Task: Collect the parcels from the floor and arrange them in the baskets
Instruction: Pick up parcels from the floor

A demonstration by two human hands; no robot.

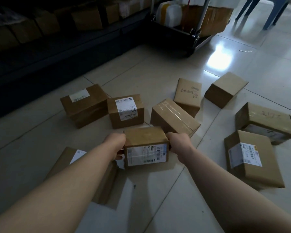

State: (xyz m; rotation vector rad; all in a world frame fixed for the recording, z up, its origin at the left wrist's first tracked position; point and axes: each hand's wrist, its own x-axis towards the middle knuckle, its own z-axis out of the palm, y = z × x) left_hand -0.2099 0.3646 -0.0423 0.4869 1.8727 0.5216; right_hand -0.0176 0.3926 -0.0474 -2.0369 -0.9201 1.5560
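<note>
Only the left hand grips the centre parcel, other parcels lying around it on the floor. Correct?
No: the head view shows both hands gripping it, left hand at one end of the centre parcel, right hand at the other. Other parcels do lie around it on the floor.

shelf boxes: dark, blurry
chair: just legs, top edge chops it
flat parcel: half under left arm
right hand: fingers behind held parcel

Bare floor lies open between the forearms. A taped box crowds the held box from behind; a flat box lies under the left forearm.
</note>
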